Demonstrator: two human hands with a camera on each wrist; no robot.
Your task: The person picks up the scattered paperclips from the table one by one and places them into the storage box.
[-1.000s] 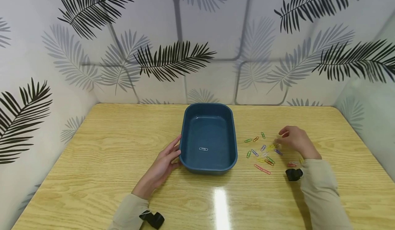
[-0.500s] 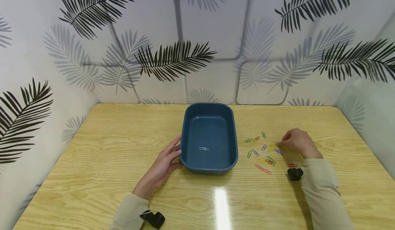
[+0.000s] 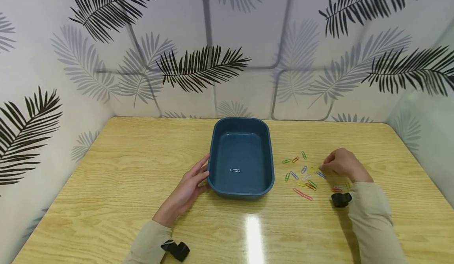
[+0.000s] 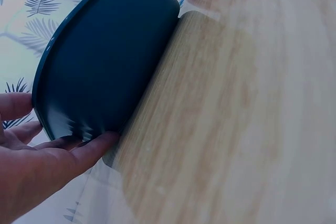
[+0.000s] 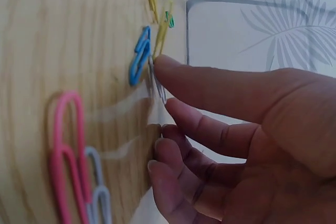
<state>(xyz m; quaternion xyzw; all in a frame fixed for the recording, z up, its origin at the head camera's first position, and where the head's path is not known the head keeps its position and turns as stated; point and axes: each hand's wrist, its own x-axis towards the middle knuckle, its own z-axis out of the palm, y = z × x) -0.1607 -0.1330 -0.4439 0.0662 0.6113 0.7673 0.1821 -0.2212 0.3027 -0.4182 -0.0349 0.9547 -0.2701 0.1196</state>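
My left hand (image 3: 186,189) rests its extended fingers against the left wall of a dark blue rectangular bin (image 3: 241,149). In the left wrist view the fingertips (image 4: 107,139) touch the bin's end low down. One white paper clip (image 3: 235,170) lies on the bin floor. To the right, my right hand (image 3: 345,165) is low over scattered coloured paper clips, thumb and index finger brought together. The right wrist view shows a white paper clip (image 5: 159,85) pinched at the thumb tip. A blue paper clip (image 5: 134,72) and a yellow one (image 5: 161,35) lie close by.
Several green, red, blue, white and yellow clips lie between the bin and my right hand, with a pink pair (image 3: 303,194) in front. More clips, including a red one (image 3: 337,190), lie beside the right wrist. A patterned wall (image 3: 244,90) stands behind the table.
The right hand's thumb and fingers have gone from spread over the clips to pinched together, with a slight shift right and downward. The left hand stays at the bin.
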